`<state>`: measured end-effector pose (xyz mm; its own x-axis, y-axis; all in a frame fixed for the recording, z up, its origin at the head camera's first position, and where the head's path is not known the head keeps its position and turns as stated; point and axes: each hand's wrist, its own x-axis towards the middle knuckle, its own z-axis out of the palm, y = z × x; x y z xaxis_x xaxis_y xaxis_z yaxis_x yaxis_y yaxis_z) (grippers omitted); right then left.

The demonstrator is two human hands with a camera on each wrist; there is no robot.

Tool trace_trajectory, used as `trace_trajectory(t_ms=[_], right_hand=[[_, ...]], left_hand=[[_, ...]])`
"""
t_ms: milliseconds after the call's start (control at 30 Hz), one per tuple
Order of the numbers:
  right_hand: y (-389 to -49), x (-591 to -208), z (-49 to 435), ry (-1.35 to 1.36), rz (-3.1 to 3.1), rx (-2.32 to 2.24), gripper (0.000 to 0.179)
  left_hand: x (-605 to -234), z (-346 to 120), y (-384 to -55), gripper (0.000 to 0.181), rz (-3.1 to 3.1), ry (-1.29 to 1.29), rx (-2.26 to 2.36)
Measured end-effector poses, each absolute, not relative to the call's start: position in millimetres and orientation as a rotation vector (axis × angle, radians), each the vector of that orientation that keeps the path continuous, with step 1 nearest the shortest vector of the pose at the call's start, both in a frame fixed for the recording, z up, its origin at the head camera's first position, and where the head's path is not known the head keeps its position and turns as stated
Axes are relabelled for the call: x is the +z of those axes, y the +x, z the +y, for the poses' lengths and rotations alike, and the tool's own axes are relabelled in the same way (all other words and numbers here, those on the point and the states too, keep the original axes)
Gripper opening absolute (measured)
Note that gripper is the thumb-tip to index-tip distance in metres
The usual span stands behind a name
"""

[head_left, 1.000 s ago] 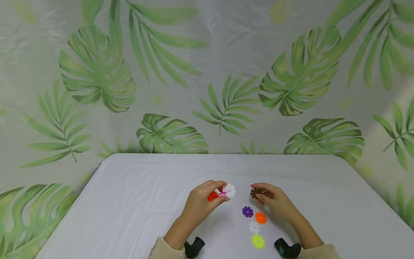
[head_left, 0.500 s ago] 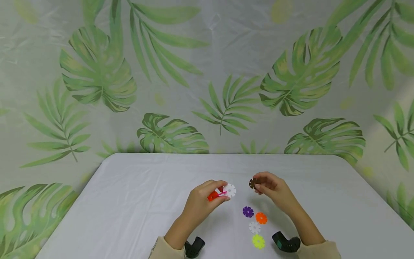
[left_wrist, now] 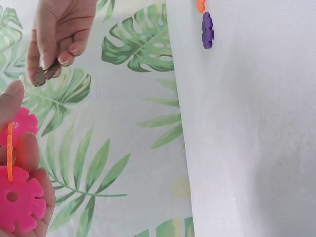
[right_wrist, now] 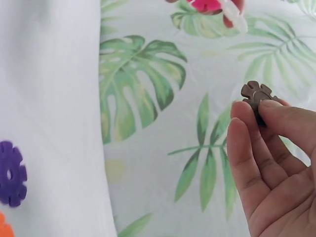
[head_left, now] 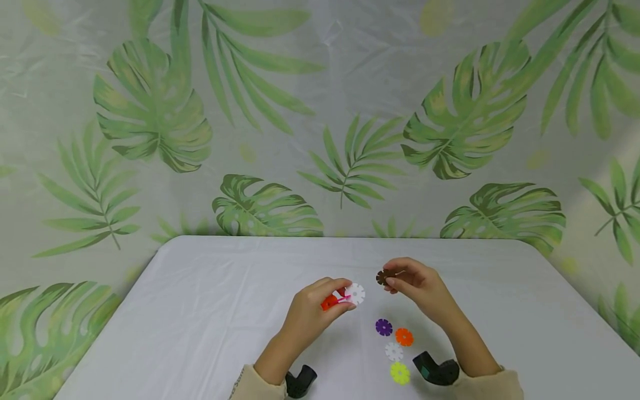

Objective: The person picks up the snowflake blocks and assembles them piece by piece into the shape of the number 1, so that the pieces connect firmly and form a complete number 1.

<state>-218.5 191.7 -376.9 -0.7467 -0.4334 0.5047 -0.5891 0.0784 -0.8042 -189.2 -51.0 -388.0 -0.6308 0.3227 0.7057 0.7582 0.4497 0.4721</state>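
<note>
My left hand (head_left: 311,306) holds a joined piece made of notched plastic snowflake discs. At its right end, in the head view, is a white disc (head_left: 357,294). The left wrist view shows pink discs (left_wrist: 28,193) in this piece, linked by an orange disc (left_wrist: 10,155) seen edge-on. Part of the piece is hidden by the fingers. My right hand (head_left: 421,286) pinches a brown snowflake disc (right_wrist: 256,92) between thumb and fingers, raised above the table. The brown disc is apart from the white one, to its right and slightly farther from me.
Loose snowflake discs lie on the white-covered table (head_left: 210,322) in front of my right hand: purple (head_left: 384,327), orange (head_left: 404,336), white (head_left: 394,351) and yellow (head_left: 400,373). Dark devices (head_left: 437,371) are worn at both wrists. A leaf-patterned cloth (head_left: 350,83) hangs behind the table.
My right hand has lifted the brown disc up and away from the loose discs, then moved it left toward the left hand. The left hand has stayed nearly still.
</note>
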Motion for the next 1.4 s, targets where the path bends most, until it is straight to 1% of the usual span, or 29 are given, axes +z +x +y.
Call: trace_trajectory(t_ms=[167,400,667,1000,1233,1400], right_hand=[[-214,-371,183,1.143,-2.136,1.770,0.024],[-210,-370,179,1.150,-2.141,1.798,0.021],[-209,-371,173,1.244,-2.100,1.823,0.020],[-208,-373,167,1.260,-2.101,1.729,0.022],[-205,-373,165,1.224,-2.115,1.659,0.022],[-204,-372,164,1.242,-2.117,1.677,0.020]], left_hand=[[-388,-50,-190,0.036,-2.171,-0.907,-1.083],[-388,-50,-190,0.036,-2.187,-0.903,-1.089],[-389,-50,-191,0.035,-2.175,-0.914,-1.084],[-390,-50,-191,0.035,-2.172,-0.930,-1.092],[-389,-51,-190,0.040,-2.157,-0.976,-1.161],[-389,-50,-189,0.039,-2.147,-0.957,-1.087]])
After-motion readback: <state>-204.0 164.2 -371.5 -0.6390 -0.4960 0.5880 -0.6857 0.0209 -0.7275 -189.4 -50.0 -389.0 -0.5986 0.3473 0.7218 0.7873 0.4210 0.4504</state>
